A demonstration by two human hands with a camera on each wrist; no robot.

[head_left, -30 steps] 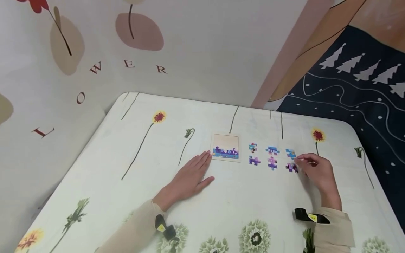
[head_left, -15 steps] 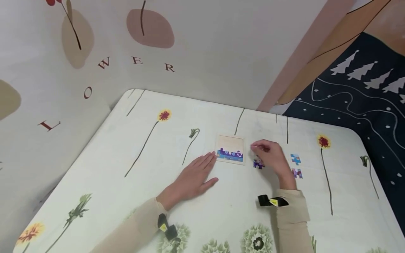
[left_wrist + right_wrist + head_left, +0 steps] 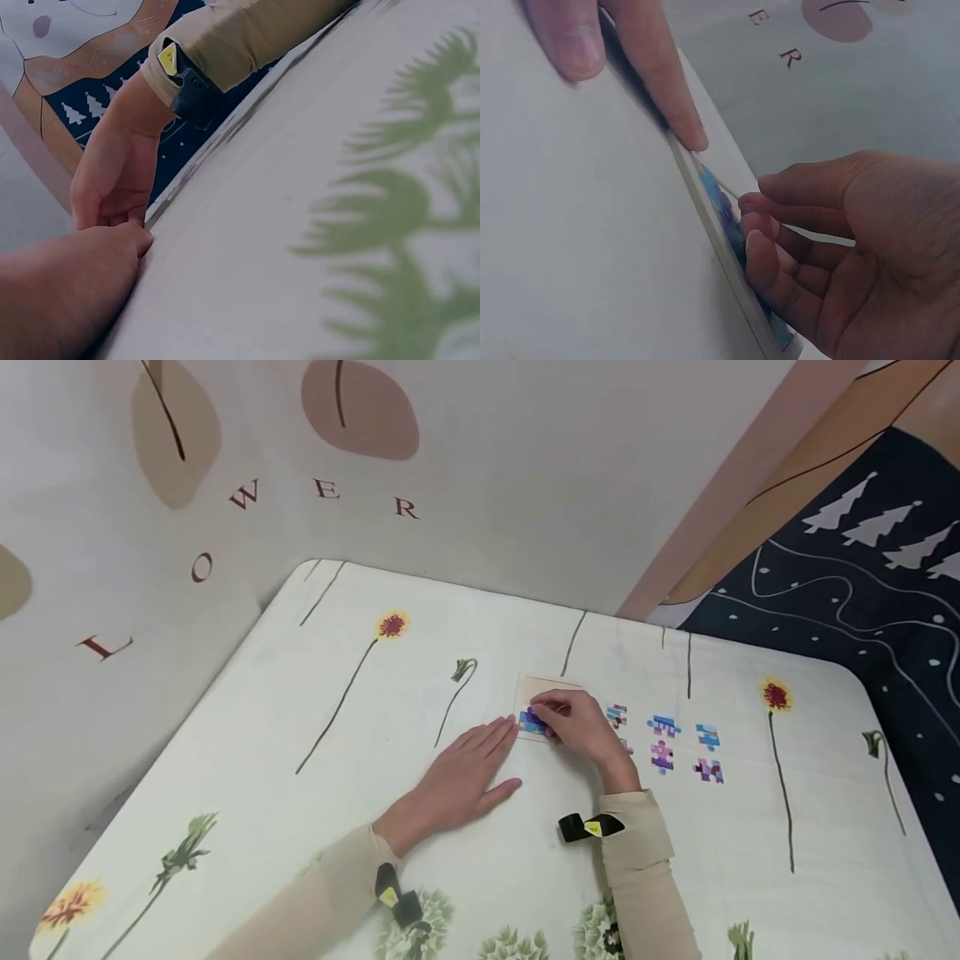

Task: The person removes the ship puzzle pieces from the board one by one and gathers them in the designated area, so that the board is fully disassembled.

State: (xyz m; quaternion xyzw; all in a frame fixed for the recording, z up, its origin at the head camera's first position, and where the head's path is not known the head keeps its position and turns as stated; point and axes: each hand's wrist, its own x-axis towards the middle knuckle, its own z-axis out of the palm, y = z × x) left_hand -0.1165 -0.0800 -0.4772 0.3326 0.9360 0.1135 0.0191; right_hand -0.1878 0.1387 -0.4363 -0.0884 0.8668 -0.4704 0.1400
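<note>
A small wooden puzzle tray lies on the table, with blue and purple pieces along its lower part. My left hand lies flat, fingertips at the tray's left edge; in the left wrist view that hand covers the tray. Over the tray's lower right, my right hand has loosely bent fingers, their tips at the fitted pieces. The right wrist view has this hand touching the blue and purple pieces, nothing visibly held, and my left hand's extended fingers at the tray's end.
Right of the tray lie several loose puzzle pieces in two rows, the nearest partly behind my right hand. The flower-print tablecloth covers the table, and a patterned wall rises behind its far edge.
My right hand has moved left from the far loose pieces, past the nearer ones, to the tray. My left hand has stayed at the tray's edge. The view has shifted slightly.
</note>
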